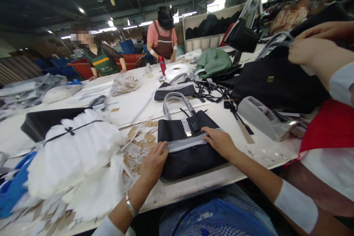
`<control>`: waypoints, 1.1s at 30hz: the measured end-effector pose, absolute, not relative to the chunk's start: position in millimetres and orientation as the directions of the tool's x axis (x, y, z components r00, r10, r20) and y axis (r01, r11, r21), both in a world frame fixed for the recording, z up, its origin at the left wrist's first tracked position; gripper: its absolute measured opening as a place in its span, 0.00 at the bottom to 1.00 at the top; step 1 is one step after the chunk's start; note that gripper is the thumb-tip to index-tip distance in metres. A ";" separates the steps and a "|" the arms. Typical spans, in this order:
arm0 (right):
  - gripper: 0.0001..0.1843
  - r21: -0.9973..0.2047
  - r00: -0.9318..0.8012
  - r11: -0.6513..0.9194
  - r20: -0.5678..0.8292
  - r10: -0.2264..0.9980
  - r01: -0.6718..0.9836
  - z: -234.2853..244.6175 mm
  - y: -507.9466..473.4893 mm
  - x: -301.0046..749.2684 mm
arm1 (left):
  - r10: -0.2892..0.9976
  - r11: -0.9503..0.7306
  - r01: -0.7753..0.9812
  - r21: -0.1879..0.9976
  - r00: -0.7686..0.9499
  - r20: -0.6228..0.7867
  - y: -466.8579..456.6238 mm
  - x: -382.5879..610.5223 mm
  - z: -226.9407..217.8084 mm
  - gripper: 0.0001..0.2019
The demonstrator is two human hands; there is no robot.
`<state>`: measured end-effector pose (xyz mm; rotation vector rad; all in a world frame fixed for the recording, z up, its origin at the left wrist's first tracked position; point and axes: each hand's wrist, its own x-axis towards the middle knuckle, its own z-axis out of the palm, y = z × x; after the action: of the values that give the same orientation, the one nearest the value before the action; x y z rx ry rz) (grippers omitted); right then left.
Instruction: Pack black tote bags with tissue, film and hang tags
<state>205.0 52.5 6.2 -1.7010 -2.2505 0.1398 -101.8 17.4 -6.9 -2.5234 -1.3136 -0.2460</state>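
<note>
A black handbag (188, 155) with wrapped grey handles lies flat on the white table (265, 151) in front of me. A strip of white tissue paper (186, 142) runs across its front. My left hand (153, 162) pinches the strip's left end at the bag's edge. My right hand (218, 141) presses on the strip's right end, fingers curled over it. A heap of brown paper tags (139, 143) lies just left of the bag.
A pile of white wrapping (72, 155) sits to the left, a grey tape dispenser (262, 118) to the right. Another person's hands (312, 49) hold a large black bag (276, 84) at the right. Two people stand across the table, near a red can (162, 65) and tape roll (177, 69).
</note>
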 end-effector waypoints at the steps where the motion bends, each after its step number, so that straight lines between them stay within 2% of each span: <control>1: 0.14 -0.238 -0.258 0.292 0.163 0.952 0.926 7.5 55.0 204.5 | 0.764 -0.564 0.810 -0.160 0.586 0.270 18.2 -103.6 -9.9 0.10; 6: 0.19 -0.174 -0.299 0.297 0.013 0.954 0.939 14.4 70.2 204.6 | 0.756 -0.628 0.769 -0.116 0.639 0.143 18.6 -103.5 -0.8 0.13; 10: 0.22 -0.155 -0.311 0.299 -0.057 0.949 0.942 20.1 79.1 204.5 | 0.774 -0.616 0.768 -0.175 0.631 0.045 21.5 -73.8 24.7 0.07; 12: 0.22 -0.158 -0.313 0.299 -0.074 0.947 0.941 22.8 81.1 203.7 | 0.739 -0.657 0.742 -0.134 0.669 0.081 27.6 -51.0 28.5 0.10; 16: 0.23 -0.177 -0.305 0.289 -0.067 0.950 0.941 25.6 81.4 205.1 | 0.573 -0.817 0.572 0.076 0.790 0.219 43.9 -14.8 7.1 0.17; 20: 0.21 -0.230 -0.257 0.251 0.003 0.966 0.940 19.1 81.0 211.9 | 0.614 -0.789 0.585 0.188 0.751 0.243 47.1 -6.4 -19.2 0.20; 24: 0.15 -0.281 -0.177 0.208 0.130 0.976 0.937 8.2 75.4 215.6 | 0.637 -0.770 0.596 0.226 0.739 0.221 41.1 -7.5 -25.4 0.25; 28: 0.09 -0.419 -0.211 0.307 0.260 0.942 0.855 9.3 55.6 230.0 | 0.617 -0.786 0.600 0.146 0.751 0.236 40.0 -5.1 -35.1 0.27; 30: 0.09 -0.479 -0.190 0.340 0.335 0.923 0.809 16.0 44.6 253.9 | 0.597 -0.797 0.597 0.091 0.756 0.267 41.9 -4.5 -44.2 0.27; 33: 0.13 -0.442 0.029 0.214 0.481 0.876 0.871 32.1 32.8 316.5 | 0.554 -0.815 0.579 0.028 0.763 0.333 45.8 -4.9 -56.3 0.28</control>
<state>316.5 32.8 32.1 -1.6256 -1.8062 0.0090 -4.9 45.8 -56.3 -2.8781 -0.9255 -0.5066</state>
